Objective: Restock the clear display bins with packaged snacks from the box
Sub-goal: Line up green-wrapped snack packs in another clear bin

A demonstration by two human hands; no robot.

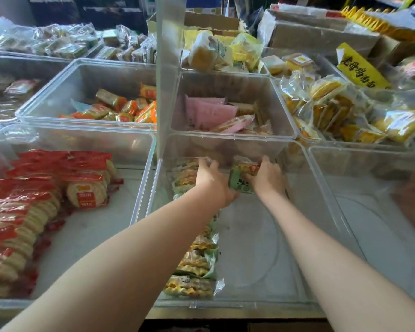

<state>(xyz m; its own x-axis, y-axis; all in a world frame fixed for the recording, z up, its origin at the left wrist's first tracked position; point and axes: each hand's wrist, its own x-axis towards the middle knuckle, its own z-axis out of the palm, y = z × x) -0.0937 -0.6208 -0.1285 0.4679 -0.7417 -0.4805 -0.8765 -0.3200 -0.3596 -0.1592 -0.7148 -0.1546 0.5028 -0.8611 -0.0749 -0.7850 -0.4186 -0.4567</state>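
Both my arms reach into the clear display bin straight ahead. A row of green-and-yellow snack packs runs along its left side from front to back. My left hand rests on the far end of that row, fingers bent over the top pack. My right hand grips a single green snack pack near the bin's far wall, a little right of the row. The rest of the bin floor is bare. No box of stock shows near my hands.
The clear bin on the left holds red-wrapped round crackers. Behind stand bins of orange packs and pink packs. Yellow packs fill the right rear bin. Cardboard boxes sit at the back. An upright clear panel rises between the bins.
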